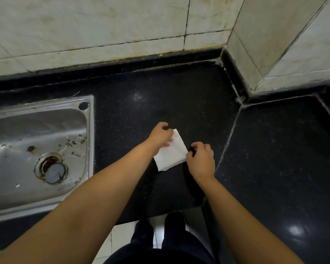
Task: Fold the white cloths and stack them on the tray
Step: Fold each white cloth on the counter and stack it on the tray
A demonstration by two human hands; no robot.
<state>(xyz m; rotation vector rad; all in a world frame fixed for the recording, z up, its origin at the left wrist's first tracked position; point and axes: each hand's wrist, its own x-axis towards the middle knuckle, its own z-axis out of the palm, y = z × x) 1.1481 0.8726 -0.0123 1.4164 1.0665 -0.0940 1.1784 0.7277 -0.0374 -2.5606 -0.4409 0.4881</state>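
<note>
Curled fingers of left hand (160,135) pinching far corner of one folded white cloth (171,152); right hand (200,161) pinching its right edge. Lying flat on one black counter (274,149). One steel sink (46,199) well apart, left.

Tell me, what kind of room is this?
Probably a kitchen. There is a steel sink with a drain, set into a dark stone counter, and a tiled wall behind it. Two hands fold a white cloth there.
</note>
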